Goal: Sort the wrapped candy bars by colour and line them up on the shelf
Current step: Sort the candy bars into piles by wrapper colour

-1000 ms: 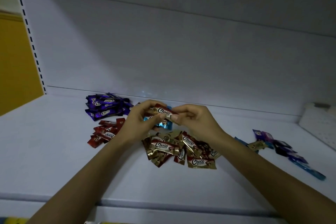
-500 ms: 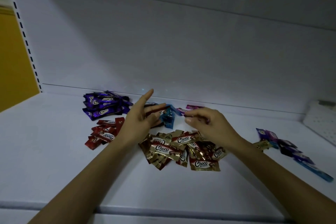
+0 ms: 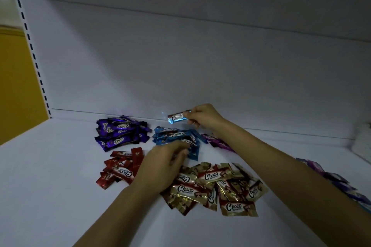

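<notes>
Sorted heaps of wrapped candy bars lie on the white shelf (image 3: 50,176): dark purple bars (image 3: 120,132) at the back left, red bars (image 3: 122,166) in front of them, blue bars (image 3: 176,137) in the middle, gold bars (image 3: 212,186) nearest me. My right hand (image 3: 204,116) pinches one blue candy bar (image 3: 177,118) by its end, lifted above the back of the blue heap. My left hand (image 3: 162,164) lies palm down between the red and gold heaps, its curled fingertips on the front of the blue heap; what they grip is hidden.
A small magenta heap (image 3: 218,143) lies behind my right forearm. Several unsorted bars (image 3: 341,182) trail along the right. A white basket (image 3: 363,142) stands at the far right. The slotted upright (image 3: 30,46) and a yellow wall (image 3: 16,86) bound the left.
My right hand has risen toward the back wall and now pinches a blue bar. My left hand has dropped from mid-air onto the blue heap.
</notes>
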Demonstrator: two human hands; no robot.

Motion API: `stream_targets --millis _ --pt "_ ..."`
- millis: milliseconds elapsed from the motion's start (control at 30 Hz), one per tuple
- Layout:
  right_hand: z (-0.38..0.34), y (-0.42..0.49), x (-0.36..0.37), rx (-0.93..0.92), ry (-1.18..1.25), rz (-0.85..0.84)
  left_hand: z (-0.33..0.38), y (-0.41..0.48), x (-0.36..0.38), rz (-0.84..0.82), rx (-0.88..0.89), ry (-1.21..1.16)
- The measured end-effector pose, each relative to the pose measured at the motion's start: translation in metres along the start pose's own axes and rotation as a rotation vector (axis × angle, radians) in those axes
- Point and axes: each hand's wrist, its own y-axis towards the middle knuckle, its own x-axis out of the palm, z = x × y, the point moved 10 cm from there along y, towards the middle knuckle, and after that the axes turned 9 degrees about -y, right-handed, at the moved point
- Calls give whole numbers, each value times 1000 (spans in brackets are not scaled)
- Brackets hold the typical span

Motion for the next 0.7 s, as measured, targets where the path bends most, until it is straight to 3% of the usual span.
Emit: stream_targets --millis 133,333,467,700 --pt "22 14 24 -9 -243 -61 6 -3 26 -203 69 -21" --pt "35 -6 -21 -186 -485 169 4 -1 28 -212 70 -23" --pt "65 -28 -33 -246 -712 175 2 0 29 -217 66 -15" --pt "82 -32 -42 -202 -754 230 1 0 30 -216 63 -32"
